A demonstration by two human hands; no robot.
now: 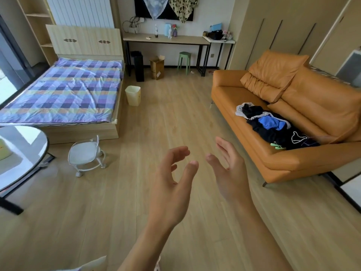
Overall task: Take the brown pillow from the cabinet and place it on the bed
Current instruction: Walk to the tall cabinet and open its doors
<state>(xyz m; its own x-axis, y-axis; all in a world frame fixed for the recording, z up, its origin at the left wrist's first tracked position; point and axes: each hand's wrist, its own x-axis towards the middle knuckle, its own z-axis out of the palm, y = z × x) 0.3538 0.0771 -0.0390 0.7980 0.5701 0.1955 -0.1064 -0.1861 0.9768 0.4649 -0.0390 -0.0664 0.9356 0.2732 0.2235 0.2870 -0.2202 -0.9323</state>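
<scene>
Your left hand (pixel 172 184) and right hand (pixel 228 173) hover over the wooden plank floor (pixel 156 118), palms facing, fingers loosely spread, holding nothing. The brown pillow cannot be made out here. The bed with the purple checked quilt (pixel 64 92) lies far left.

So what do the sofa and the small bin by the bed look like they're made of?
The sofa looks like orange-brown leather or faux leather: smooth, with a soft sheen and creased cushions. The bin seems to be pale, slightly translucent plastic, with thin walls that let light through.
</scene>
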